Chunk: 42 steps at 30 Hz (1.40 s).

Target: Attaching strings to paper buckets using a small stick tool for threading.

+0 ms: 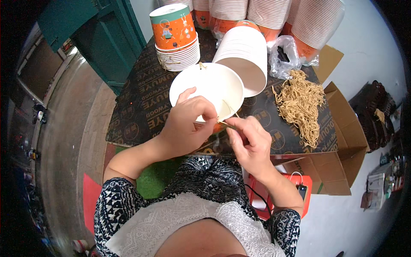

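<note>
A round paper bucket (208,80), white inside with orange showing below its near rim, is in front of me with its mouth turned up toward me. A short tan cord (231,109) crosses its near rim, and a tan cord end pokes out at the far rim. My left hand (184,124) lies over the near left rim, thumb and forefinger pinched on the cord there. Just right of it, my right hand (251,143) pinches the cord outside the rim. The fingertips of both hands almost meet.
Behind the bucket stands a stack of orange and white buckets (174,34). A white bucket stack (246,53) lies on its side. Tan cords (302,105) are heaped on the right of the dark table (143,94). Bagged bucket stacks (317,21) line the back; a cardboard box (342,137) is at right.
</note>
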Motion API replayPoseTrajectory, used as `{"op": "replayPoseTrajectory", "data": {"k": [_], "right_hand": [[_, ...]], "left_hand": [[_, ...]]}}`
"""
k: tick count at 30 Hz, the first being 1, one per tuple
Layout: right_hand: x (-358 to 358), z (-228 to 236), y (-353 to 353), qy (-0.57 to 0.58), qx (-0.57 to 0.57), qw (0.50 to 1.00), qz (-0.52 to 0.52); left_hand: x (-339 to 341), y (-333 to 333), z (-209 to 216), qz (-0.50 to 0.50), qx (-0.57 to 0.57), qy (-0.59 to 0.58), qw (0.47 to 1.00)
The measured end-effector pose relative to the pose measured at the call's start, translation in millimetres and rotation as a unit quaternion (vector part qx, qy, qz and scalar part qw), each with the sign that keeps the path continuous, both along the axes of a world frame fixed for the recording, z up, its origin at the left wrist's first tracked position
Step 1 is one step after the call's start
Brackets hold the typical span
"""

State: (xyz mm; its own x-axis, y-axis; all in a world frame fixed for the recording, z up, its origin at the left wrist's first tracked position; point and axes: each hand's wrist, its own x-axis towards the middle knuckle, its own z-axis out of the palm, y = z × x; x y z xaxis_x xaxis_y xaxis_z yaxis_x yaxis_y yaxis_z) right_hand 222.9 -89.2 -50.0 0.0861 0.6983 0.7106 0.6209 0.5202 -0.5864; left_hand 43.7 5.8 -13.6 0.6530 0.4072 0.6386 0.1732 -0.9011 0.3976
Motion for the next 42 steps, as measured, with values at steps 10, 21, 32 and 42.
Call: {"op": "replayPoseTrajectory", "data": {"k": [10, 21, 32, 42], "right_hand": [[5.4, -11.5, -4.5, -0.045, 0.020, 0.999, 0.021], [-12.1, -12.4, 0.5, -0.135, 0.065, 0.983, 0.102], [44.6, -40.8, -27.1, -0.081, 0.009, 0.996, -0.038], [92.7, -79.6, -43.9, 0.011, -0.037, 0.991, -0.124]], "left_hand": [[-12.6, 14.1, 0.1, 0.015, -0.060, 0.009, 0.998], [-59.4, 56.6, -33.6, 0.218, -0.357, -0.102, 0.903], [-127.7, 94.5, 79.6, 0.506, 0.286, 0.138, 0.802], [-53.6, 257.1, 121.4, 0.458, 0.523, 0.242, 0.677]]}}
